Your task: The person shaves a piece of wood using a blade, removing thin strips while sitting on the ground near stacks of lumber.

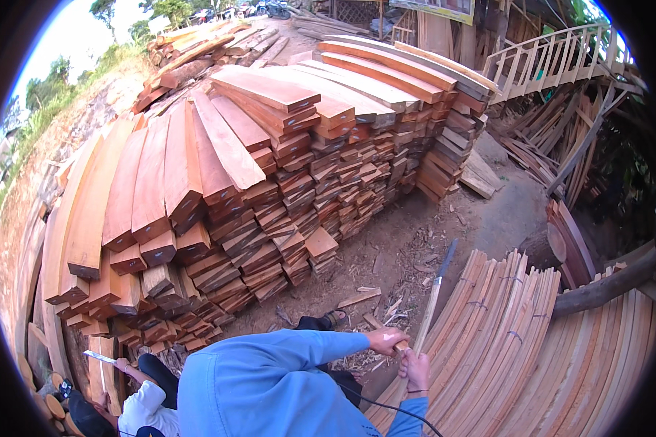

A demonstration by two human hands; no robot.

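Between wood stacks, right of centre: long, narrow blade-like piece (436,288), pale below, grey-blue toward its tip. Right hand (415,370) closed round its lower end; left hand (386,339) curled beside, hold unclear. Rightward: slender, bundled strips (488,328). Beyond: reddish, square-edged planks (270,240).

Left hand (388,340) and right hand (415,370) closed about the lower end of a long, narrow, pale-and-grey blade (431,301). Stacked reddish-brown sawn timber (291,197) ahead; bundled pale wooden strips (481,328) rightward.
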